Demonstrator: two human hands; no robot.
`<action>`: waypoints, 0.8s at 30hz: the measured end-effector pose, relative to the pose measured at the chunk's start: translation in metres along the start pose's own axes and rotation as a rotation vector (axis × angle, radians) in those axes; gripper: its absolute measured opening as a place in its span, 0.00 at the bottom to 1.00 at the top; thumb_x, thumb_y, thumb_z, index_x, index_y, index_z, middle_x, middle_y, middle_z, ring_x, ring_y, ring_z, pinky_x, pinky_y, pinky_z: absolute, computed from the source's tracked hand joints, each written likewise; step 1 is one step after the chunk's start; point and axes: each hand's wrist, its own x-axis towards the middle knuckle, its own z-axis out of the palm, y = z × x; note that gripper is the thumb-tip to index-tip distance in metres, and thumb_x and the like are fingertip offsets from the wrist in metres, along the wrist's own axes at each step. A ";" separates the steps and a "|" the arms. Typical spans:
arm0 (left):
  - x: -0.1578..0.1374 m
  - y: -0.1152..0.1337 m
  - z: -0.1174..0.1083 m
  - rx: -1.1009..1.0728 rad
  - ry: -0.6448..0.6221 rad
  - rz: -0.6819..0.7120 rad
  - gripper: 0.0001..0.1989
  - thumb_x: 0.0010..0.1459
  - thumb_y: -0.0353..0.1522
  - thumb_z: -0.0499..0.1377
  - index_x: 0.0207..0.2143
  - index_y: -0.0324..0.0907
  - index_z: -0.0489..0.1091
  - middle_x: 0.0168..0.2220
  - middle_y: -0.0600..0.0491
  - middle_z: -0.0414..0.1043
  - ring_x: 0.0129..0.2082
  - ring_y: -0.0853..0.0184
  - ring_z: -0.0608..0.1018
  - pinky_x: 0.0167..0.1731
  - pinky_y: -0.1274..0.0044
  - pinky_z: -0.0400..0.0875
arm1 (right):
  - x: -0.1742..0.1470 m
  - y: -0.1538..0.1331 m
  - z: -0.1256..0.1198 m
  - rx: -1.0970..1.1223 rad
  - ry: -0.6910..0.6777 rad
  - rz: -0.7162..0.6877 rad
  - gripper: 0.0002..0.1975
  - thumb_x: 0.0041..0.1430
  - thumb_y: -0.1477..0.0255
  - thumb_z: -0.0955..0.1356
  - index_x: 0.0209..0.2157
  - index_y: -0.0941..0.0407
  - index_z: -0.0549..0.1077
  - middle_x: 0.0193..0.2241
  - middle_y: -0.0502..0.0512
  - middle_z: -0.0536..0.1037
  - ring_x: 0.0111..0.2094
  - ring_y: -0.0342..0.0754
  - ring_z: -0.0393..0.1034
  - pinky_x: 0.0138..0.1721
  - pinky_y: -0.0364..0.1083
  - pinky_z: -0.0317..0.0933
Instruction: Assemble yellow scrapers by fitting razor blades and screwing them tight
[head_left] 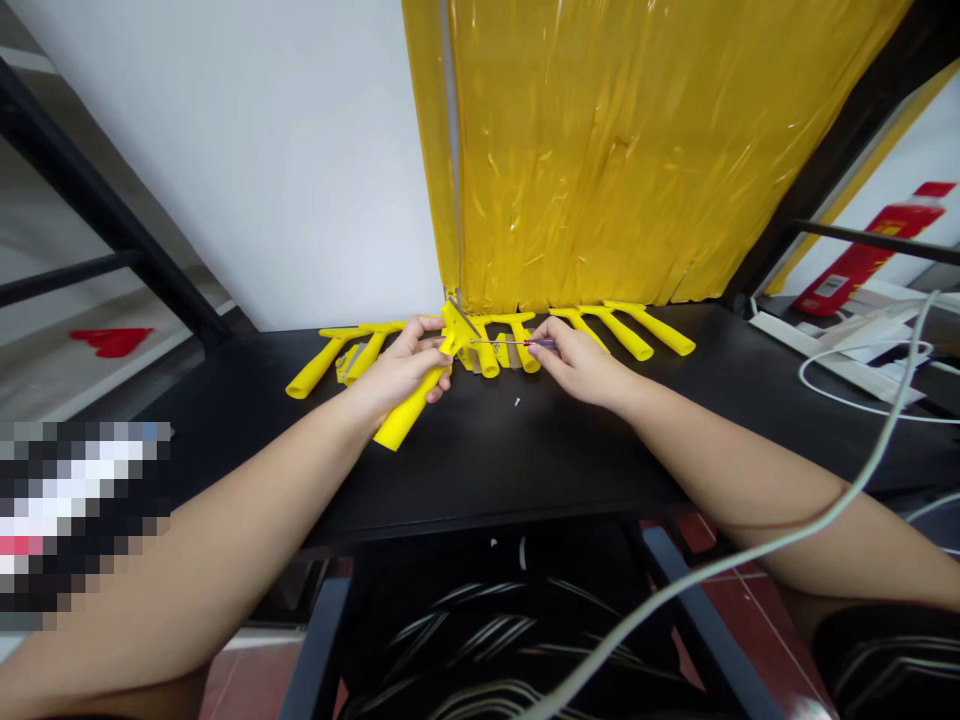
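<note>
Closing around the neck of a yellow handle (pixel 411 408), the left hand (pixel 409 360) has a firm grip, thumb on top and fingers curled beneath. The handle is over the bench (pixel 465 475), its long axis slanting: the hollow end points left and back toward the person, the forked head away and to the right.

Right of the handle's head, the right hand (pixel 574 362) has its grip closed on a screwdriver (pixel 511 343). The shaft lies nearly crosswise, tip leftward, close to the handle's head; I cannot tell whether it touches.

On the bench, to the right of the handle, lies a small screw (pixel 517 402). Behind the handle, spare handles (pixel 621 335) stretch in a row to both its left and right, hollow ends toward the person, with small yellow pieces (pixel 503 350) among them.

Farther behind the handle stand a white panel (pixel 300 150) and, to its right, a yellow sheet (pixel 600 150). Far right of the handle is a red bottle (pixel 862 250); nearer, a pale cable (pixel 825 520) crosses the view.
</note>
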 end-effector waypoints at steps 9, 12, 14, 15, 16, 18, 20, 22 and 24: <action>0.004 -0.008 -0.004 0.018 -0.039 0.073 0.25 0.53 0.24 0.62 0.50 0.47 0.58 0.34 0.58 0.73 0.19 0.72 0.76 0.14 0.82 0.64 | -0.002 -0.003 0.000 0.084 -0.049 0.005 0.10 0.70 0.61 0.67 0.44 0.53 0.70 0.30 0.52 0.78 0.29 0.49 0.68 0.34 0.48 0.60; 0.003 -0.007 -0.005 0.022 -0.029 0.071 0.25 0.53 0.24 0.62 0.50 0.47 0.58 0.34 0.58 0.73 0.19 0.73 0.76 0.15 0.83 0.64 | -0.002 -0.004 0.000 0.051 -0.035 0.038 0.09 0.69 0.63 0.67 0.43 0.53 0.68 0.30 0.52 0.77 0.27 0.49 0.66 0.33 0.47 0.59; 0.003 -0.007 -0.004 0.023 -0.027 0.072 0.24 0.53 0.24 0.62 0.50 0.47 0.58 0.34 0.58 0.73 0.19 0.73 0.76 0.15 0.82 0.64 | 0.000 -0.003 0.000 0.007 -0.030 0.070 0.13 0.72 0.61 0.63 0.36 0.53 0.69 0.29 0.54 0.76 0.29 0.50 0.68 0.35 0.48 0.59; 0.002 -0.007 -0.004 0.025 -0.028 0.074 0.24 0.53 0.24 0.62 0.50 0.47 0.58 0.34 0.58 0.73 0.19 0.72 0.76 0.15 0.82 0.64 | 0.001 -0.002 0.000 0.000 -0.039 0.075 0.17 0.74 0.60 0.61 0.32 0.53 0.69 0.28 0.55 0.76 0.31 0.51 0.69 0.36 0.49 0.59; 0.002 -0.007 -0.004 0.027 -0.032 0.076 0.24 0.54 0.24 0.62 0.50 0.47 0.58 0.35 0.57 0.73 0.19 0.72 0.76 0.15 0.82 0.64 | 0.001 -0.001 0.000 0.007 -0.049 0.072 0.20 0.75 0.59 0.59 0.30 0.53 0.69 0.28 0.56 0.76 0.32 0.51 0.70 0.37 0.49 0.60; 0.002 -0.008 -0.004 0.031 -0.040 0.080 0.24 0.54 0.24 0.62 0.51 0.47 0.59 0.34 0.57 0.73 0.19 0.72 0.75 0.15 0.82 0.64 | 0.001 0.001 0.000 0.054 -0.061 0.060 0.19 0.75 0.58 0.60 0.33 0.53 0.70 0.30 0.55 0.77 0.32 0.51 0.70 0.38 0.49 0.60; 0.002 -0.008 -0.004 0.030 -0.040 0.083 0.24 0.54 0.24 0.63 0.51 0.48 0.59 0.34 0.57 0.73 0.19 0.73 0.76 0.15 0.82 0.64 | 0.000 0.001 -0.001 0.088 -0.055 0.049 0.12 0.70 0.58 0.66 0.40 0.53 0.70 0.30 0.53 0.77 0.30 0.50 0.69 0.35 0.48 0.60; 0.003 -0.009 -0.005 0.027 -0.037 0.082 0.25 0.54 0.24 0.63 0.51 0.48 0.59 0.34 0.58 0.73 0.19 0.72 0.76 0.15 0.83 0.63 | 0.000 0.000 -0.001 0.076 -0.050 0.047 0.12 0.67 0.60 0.69 0.43 0.53 0.68 0.30 0.52 0.77 0.28 0.49 0.67 0.33 0.48 0.59; 0.003 -0.008 -0.005 0.028 -0.043 0.079 0.25 0.53 0.25 0.63 0.51 0.48 0.58 0.33 0.58 0.73 0.19 0.73 0.76 0.16 0.83 0.64 | 0.000 -0.001 -0.001 0.041 -0.044 0.053 0.11 0.70 0.60 0.66 0.38 0.53 0.69 0.30 0.54 0.77 0.30 0.50 0.69 0.35 0.48 0.59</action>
